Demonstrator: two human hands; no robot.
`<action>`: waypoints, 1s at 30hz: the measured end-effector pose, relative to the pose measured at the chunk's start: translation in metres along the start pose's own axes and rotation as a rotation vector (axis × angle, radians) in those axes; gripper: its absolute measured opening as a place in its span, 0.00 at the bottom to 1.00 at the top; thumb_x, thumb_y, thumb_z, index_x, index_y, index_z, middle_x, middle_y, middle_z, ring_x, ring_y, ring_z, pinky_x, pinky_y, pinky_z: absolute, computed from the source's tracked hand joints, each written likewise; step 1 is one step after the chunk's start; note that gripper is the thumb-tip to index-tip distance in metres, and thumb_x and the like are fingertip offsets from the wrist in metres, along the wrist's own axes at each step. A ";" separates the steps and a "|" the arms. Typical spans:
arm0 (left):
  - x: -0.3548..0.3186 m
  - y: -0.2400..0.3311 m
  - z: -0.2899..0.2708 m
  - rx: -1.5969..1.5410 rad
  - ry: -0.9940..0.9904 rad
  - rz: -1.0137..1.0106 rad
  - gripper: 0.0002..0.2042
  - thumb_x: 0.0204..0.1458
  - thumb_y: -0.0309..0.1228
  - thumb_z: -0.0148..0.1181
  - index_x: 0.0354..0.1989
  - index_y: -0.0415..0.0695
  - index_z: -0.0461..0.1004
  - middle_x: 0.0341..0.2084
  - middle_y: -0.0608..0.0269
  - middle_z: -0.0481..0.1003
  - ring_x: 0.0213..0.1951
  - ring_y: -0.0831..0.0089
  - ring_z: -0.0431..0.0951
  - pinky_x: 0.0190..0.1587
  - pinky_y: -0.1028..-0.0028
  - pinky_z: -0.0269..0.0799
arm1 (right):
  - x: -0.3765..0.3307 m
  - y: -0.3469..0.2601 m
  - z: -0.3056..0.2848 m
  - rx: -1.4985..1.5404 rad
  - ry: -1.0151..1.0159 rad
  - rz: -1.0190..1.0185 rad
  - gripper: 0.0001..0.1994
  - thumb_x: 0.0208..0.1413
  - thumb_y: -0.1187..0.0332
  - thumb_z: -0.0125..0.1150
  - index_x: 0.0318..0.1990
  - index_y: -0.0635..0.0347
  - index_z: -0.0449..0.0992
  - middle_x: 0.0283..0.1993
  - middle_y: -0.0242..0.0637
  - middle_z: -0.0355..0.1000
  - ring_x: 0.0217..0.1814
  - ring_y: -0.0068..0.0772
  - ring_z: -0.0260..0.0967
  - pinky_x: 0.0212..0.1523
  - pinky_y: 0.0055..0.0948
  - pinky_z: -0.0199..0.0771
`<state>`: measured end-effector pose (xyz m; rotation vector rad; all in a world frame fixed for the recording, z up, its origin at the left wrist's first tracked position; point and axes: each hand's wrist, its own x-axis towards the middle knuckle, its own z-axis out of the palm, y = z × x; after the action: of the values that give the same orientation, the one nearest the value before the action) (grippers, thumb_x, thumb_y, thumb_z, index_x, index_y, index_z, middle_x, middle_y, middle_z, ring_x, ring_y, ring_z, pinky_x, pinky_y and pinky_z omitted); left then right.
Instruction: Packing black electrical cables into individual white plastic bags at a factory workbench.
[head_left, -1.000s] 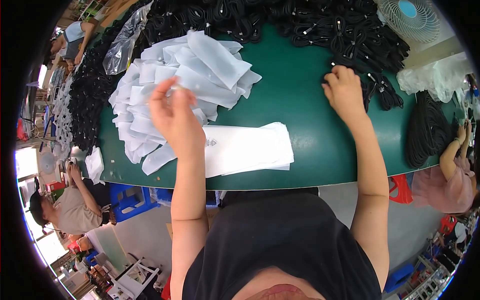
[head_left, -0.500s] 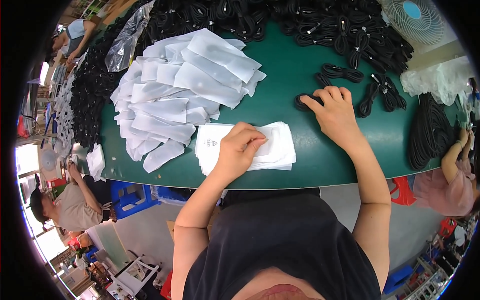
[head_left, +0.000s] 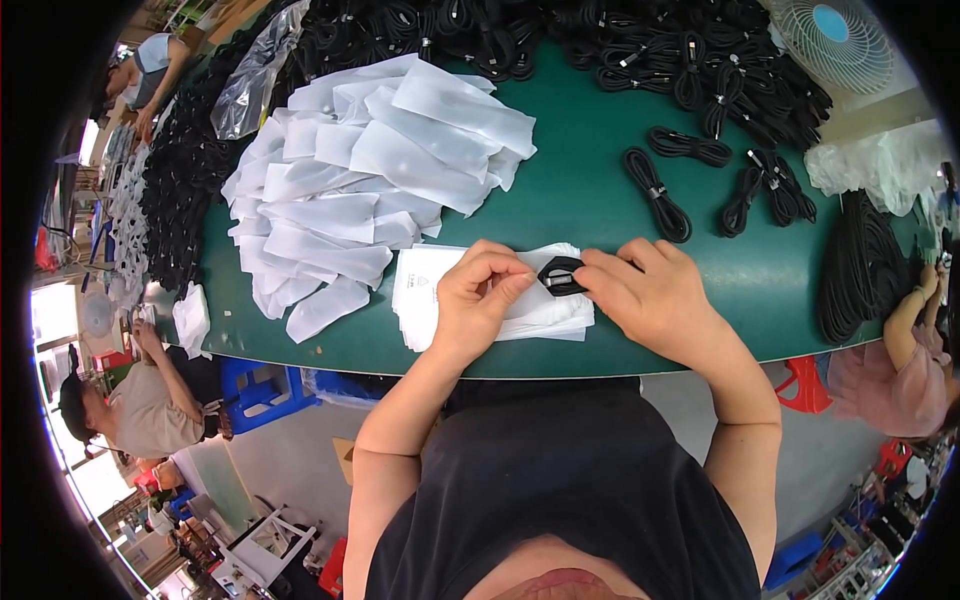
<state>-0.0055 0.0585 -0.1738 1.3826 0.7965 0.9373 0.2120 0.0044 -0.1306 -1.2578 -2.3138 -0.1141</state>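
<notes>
A stack of flat white plastic bags (head_left: pixel 420 300) lies on the green table in front of me. My left hand (head_left: pixel 478 295) rests over the stack, thumb and forefinger pinched on what looks like the top bag's edge. In my right hand (head_left: pixel 645 295) is a coiled black cable (head_left: pixel 562 277), its metal plug showing inside the loop. The coil's left end is close to my left fingertips, above the bags; whether it is inside a bag I cannot tell. Behind my right hand lies another bundled cable (head_left: pixel 657 195), with a second bundle (head_left: pixel 690 147) beyond it.
A large heap of filled white bags (head_left: pixel 370 150) spreads at the left. Black cable bundles (head_left: pixel 690 70) pile along the far edge, and more cables (head_left: pixel 860 265) hang at the right. A fan (head_left: pixel 835 45) stands far right. Other people sit on both sides.
My right hand has lifted a cable coil off the table and brought it left to the bag stack beside my left hand. My left hand stays nearly in place.
</notes>
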 end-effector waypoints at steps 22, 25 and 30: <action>0.004 0.032 0.024 -0.041 0.008 0.248 0.04 0.51 0.23 0.60 0.32 0.39 0.71 0.38 0.61 0.67 0.36 0.76 0.65 0.36 0.78 0.61 | 0.050 -0.015 -0.021 -0.074 0.303 0.198 0.17 0.42 0.61 0.69 0.33 0.62 0.71 0.19 0.29 0.59 0.12 0.25 0.58 0.10 0.23 0.56; 0.004 0.040 0.030 -0.045 -0.038 0.246 0.03 0.53 0.23 0.58 0.32 0.39 0.70 0.39 0.61 0.67 0.33 0.78 0.64 0.35 0.80 0.61 | 0.051 -0.019 -0.024 0.082 0.294 0.167 0.27 0.45 0.45 0.63 0.39 0.63 0.71 0.24 0.32 0.62 0.15 0.27 0.61 0.12 0.24 0.61; 0.020 0.059 0.023 -0.102 -0.074 0.221 0.03 0.58 0.26 0.53 0.35 0.40 0.67 0.40 0.63 0.67 0.29 0.83 0.62 0.33 0.82 0.62 | 0.053 0.010 -0.036 0.158 0.428 0.197 0.26 0.49 0.45 0.61 0.41 0.62 0.71 0.33 0.37 0.69 0.25 0.33 0.69 0.18 0.28 0.67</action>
<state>0.0198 0.0639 -0.1124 1.4261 0.5399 1.0759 0.2102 0.0393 -0.0758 -1.2348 -1.7921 -0.1177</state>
